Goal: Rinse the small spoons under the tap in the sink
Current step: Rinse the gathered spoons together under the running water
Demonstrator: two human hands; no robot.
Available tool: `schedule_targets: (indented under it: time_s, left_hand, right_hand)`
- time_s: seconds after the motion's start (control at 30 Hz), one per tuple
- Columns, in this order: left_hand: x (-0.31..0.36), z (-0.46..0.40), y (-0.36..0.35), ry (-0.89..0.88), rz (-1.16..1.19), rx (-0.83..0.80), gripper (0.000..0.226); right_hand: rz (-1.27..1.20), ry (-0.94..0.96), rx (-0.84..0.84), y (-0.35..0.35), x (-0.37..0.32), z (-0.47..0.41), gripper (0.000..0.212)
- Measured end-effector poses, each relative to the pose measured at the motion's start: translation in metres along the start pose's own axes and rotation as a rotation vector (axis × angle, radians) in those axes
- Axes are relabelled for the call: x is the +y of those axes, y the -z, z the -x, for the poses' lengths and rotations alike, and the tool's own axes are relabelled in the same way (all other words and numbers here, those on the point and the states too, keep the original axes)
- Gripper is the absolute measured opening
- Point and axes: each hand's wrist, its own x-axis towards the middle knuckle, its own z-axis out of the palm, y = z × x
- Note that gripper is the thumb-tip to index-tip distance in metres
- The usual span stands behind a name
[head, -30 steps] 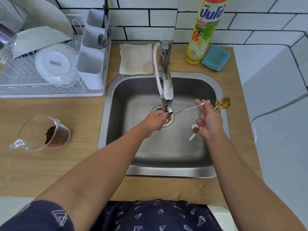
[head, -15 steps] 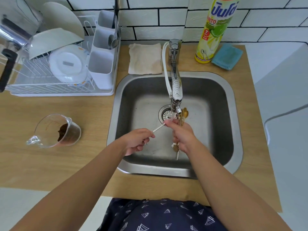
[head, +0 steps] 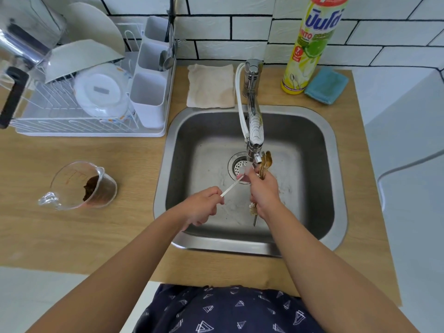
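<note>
White brick-pattern tiles with dark grout back a wooden tabletop (head: 72,236) holding a steel sink (head: 336,164) set into it.

Tap (head: 255,131): chrome, arched out over the middle of the sink, a white hose running alongside it; its spout ends above the drain (head: 236,165).

Small spoons (head: 266,163): a bunch of thin, gold-coloured ones, bowls fanned upward just right of the spout, handle ends poking out below your right hand (head: 263,192). The bottom ends carry pale decorative tips; detail is too small to read.

White-handled spoon (head: 230,187): slim, straight, slanted across the sink. Your left hand (head: 201,207) pinches its lower end between curled fingers; its upper end sits under the spout at your right fingers, blurred by water.

Right hand: fingers curled round the gold bunch, held upright over the basin.

Other items:
- Dish rack (head: 72,111), white wire, on the tabletop left of the sink, with bowls and a plate.
- Cutlery holder (head: 149,92), white, three compartments, on the rack's right side, a few utensils in the rear sections.
- Measuring jug (head: 79,188), clear, tipped on its side, brown residue inside.
- Cloth (head: 211,86), beige, folded, behind the sink.
- Dish soap bottle (head: 310,44), yellow, right of the tap.
- Blue sponge (head: 326,85) beside the bottle.
</note>
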Motion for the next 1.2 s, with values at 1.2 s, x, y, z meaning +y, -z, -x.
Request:
schedule_targets:
  time_s: [1.2]
  left_hand:
    - [0.039, -0.043, -0.049, -0.202, 0.132, -0.194, 0.061]
  right_hand:
    - [-0.383, -0.037, -0.267, 0.032, -0.046, 0.012, 0.052]
